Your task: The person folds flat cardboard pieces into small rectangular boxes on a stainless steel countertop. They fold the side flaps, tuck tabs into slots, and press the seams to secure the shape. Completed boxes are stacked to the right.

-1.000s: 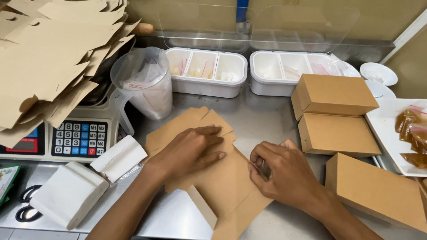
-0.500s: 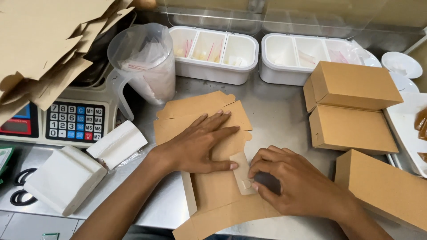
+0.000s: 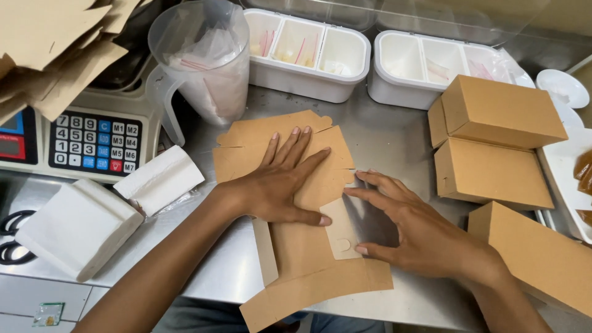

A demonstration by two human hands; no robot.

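A flat brown cardboard box blank (image 3: 290, 259) lies unfolded on the steel counter (image 3: 394, 142), part of it hanging over the near edge. My left hand (image 3: 280, 182) presses flat on its middle, fingers spread and pointing away from me. My right hand (image 3: 410, 228) rests beside it on the blank's right side, thumb and fingertips touching a raised side flap (image 3: 342, 231) with a round tab. Neither hand grips anything.
Three folded brown boxes (image 3: 493, 111) sit at the right. Two white divided containers (image 3: 308, 49) stand at the back, next to a clear plastic jug (image 3: 206, 61). A scale with a keypad (image 3: 92, 142) under loose cardboard blanks and white napkin stacks (image 3: 77, 228) fill the left.
My left hand has slid a little toward me across the blank. My right hand has opened from a curled grip and now holds the side flap up with extended fingers.
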